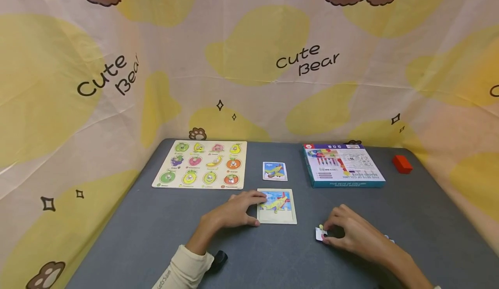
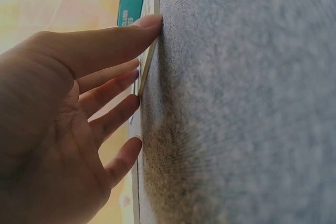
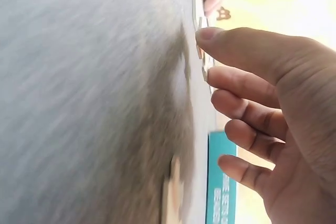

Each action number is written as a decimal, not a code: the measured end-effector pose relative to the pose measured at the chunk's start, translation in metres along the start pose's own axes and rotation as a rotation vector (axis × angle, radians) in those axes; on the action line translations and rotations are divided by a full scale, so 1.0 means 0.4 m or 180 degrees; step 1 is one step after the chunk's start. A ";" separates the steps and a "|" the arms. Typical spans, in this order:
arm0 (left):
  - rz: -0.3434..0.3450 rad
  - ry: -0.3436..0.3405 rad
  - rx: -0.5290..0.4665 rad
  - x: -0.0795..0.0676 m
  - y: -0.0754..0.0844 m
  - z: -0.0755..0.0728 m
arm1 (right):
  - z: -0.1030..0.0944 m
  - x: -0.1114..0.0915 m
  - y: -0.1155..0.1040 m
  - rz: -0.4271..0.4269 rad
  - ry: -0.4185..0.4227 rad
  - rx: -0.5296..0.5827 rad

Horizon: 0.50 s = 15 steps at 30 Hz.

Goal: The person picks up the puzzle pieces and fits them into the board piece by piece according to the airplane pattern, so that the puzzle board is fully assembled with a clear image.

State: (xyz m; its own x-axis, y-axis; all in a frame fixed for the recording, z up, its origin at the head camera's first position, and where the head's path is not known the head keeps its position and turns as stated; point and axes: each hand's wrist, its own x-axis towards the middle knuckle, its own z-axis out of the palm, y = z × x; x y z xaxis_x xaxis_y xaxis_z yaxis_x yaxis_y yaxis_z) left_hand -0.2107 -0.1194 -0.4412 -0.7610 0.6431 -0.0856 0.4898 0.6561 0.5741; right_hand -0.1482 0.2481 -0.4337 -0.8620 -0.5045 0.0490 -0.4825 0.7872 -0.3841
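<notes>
A small wooden tray puzzle (image 1: 277, 216) lies on the table, its upper part filled with airplane picture pieces and its lower strip bare. The left hand (image 1: 235, 211) rests at its left side, fingertips on the frame and thumb by the near left corner; in the left wrist view the fingers (image 2: 113, 85) are fairly straight. To the right, the right hand (image 1: 351, 230) pinches a puzzle piece (image 1: 319, 234) between thumb and index finger, just over the table. In the right wrist view this piece (image 3: 199, 51) appears edge-on. Another loose piece (image 1: 389, 238) is partly hidden behind the right wrist.
An airplane picture card (image 1: 274, 171) lies beyond the tray puzzle. A fruit puzzle board (image 1: 199, 186) is at the back left. At the back right are a flat teal box (image 1: 347, 184) and a red block (image 1: 402, 164). Printed cloth (image 1: 249, 72) walls the table's back and sides.
</notes>
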 end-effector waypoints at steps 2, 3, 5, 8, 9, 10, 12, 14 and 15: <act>-0.0012 0.0000 -0.0017 0.000 -0.002 -0.001 | -0.001 0.020 -0.011 -0.0008 -0.0011 -0.0004; -0.0023 -0.0002 -0.0027 0.001 -0.003 -0.001 | 0.000 0.031 -0.017 -0.0017 -0.0023 -0.0020; -0.0046 -0.0002 -0.0035 0.002 -0.005 -0.001 | 0.004 0.053 -0.026 -0.0078 0.0016 -0.0053; -0.0100 0.0000 -0.0055 0.003 -0.007 -0.002 | 0.013 0.086 -0.041 -0.0171 0.0067 -0.0098; -0.0118 0.0000 -0.0058 0.004 -0.007 -0.002 | 0.016 0.097 -0.046 -0.0197 0.0077 -0.0099; -0.0132 0.0000 -0.0065 0.004 -0.007 -0.002 | 0.020 0.107 -0.051 -0.0227 0.0096 -0.0092; -0.0146 0.0001 -0.0074 0.004 -0.008 -0.002 | 0.025 0.127 -0.059 -0.0293 0.0127 -0.0069; -0.0143 0.0004 -0.0082 0.004 -0.008 -0.003 | 0.029 0.145 -0.067 -0.0355 0.0148 -0.0035; -0.0139 0.0007 -0.0087 0.005 -0.009 -0.002 | 0.032 0.153 -0.072 -0.0381 0.0148 -0.0017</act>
State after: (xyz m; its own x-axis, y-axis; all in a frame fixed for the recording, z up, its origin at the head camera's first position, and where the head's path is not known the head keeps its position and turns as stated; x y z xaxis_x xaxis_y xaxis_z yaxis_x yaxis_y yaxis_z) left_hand -0.2142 -0.1210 -0.4426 -0.7824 0.6132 -0.1091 0.4445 0.6724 0.5918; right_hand -0.1853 0.1901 -0.4313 -0.8045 -0.5779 0.1370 -0.5830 0.7244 -0.3679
